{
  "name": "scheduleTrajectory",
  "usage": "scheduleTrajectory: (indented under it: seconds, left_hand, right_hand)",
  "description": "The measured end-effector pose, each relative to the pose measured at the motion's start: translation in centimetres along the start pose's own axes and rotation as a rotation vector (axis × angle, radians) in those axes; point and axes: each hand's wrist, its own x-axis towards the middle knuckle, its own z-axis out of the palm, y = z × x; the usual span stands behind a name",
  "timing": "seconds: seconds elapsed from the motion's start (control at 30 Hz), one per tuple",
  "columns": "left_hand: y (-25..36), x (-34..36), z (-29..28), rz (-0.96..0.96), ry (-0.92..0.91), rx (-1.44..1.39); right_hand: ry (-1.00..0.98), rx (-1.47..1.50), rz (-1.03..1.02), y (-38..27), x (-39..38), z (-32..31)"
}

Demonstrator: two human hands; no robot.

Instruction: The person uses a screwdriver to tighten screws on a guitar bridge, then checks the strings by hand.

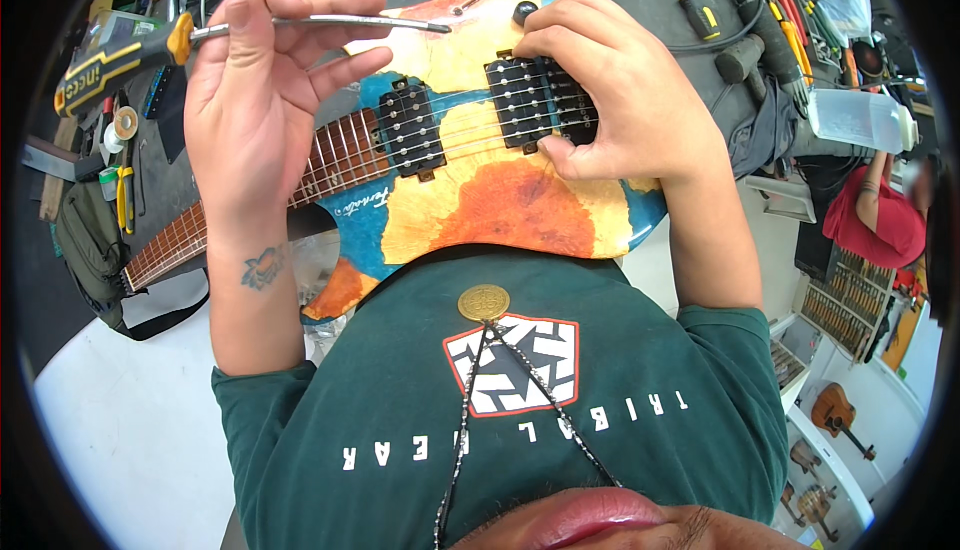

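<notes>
Blue, orange and yellow electric guitar (500, 195) lies face up across the person's lap, neck running out to the left. Head view: left hand (265, 90) is raised above the neck, fingers closed on a black-and-yellow screwdriver (200, 35), its shaft pointing right, apparently parked clear of the strings. Right hand (615, 90) rests on the bridge pickup (530, 100), fingers curled over it and thumb pressed against its lower edge, seemingly steadying it. Hand tools (770, 20) lie on the bench beyond.

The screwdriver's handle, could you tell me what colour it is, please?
Black and yellow, on the screwdriver in the left hand; head view.
</notes>
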Motion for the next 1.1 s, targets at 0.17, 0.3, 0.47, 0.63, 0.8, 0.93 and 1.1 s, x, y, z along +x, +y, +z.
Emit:
scheduleTrajectory:
  seconds: [0.17, 0.3, 0.47, 0.63, 0.8, 0.93, 1.1]
  left_hand:
    - [1.8, 2.1, -0.3, 0.055, -0.016, 0.198]
    - [4.1, 2.7, -0.2, 0.106, -0.012, 0.236]
    - [4.1, 0.7, -0.3, 0.105, 0.021, 0.179]
    - [4.4, -2.5, -0.8, 0.097, 0.107, 0.13]
    - [5.2, -4.3, -0.6, 0.145, 0.243, 0.081]
    - [5.1, -4.9, -0.4, 0.166, 0.299, 0.037]
    - [4.5, -6.6, 0.3, 0.138, 0.277, 0.007]
  right_hand:
    - [0.004, 0.021, 0.002, -0.1, 0.1, -0.1]
    - [0.0, 0.036, -0.01, 0.0, 0.3, -0.4]
    - [-0.016, 0.027, -0.024, -0.3, 0.2, -0.9]
    - [0.008, 0.018, 0.012, -0.1, 1.2, -2.7]
    - [0.169, -0.126, 0.053, 0.6, 8.4, -4.6]
    - [-0.148, -0.242, 0.25, 4.6, 14.8, -1.8]
    - [-0.361, -0.461, 0.39, 7.4, 19.0, 3.7]
